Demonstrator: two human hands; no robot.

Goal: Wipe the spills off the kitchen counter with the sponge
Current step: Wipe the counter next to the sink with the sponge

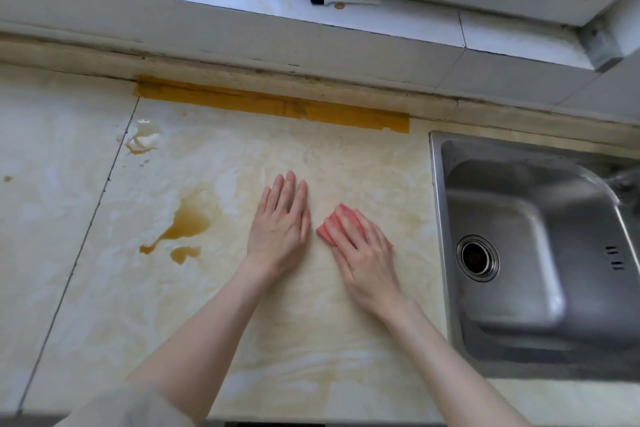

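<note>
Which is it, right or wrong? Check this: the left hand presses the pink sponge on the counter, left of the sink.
Wrong hand: the head view shows the right hand pressing the pink sponge on the counter, left of the sink.

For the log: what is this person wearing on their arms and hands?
The left hand and right hand are bare: no gloves, rings or watch visible. Both forearms are uncovered; a pale sleeve shows on the left arm at the frame's bottom edge.

Both hands flat on the tabletop (311, 340)
Right hand (363, 253) presses the pink sponge (332, 222); left hand (280, 218) lies beside it, brown spill (188, 222) further left.
</note>
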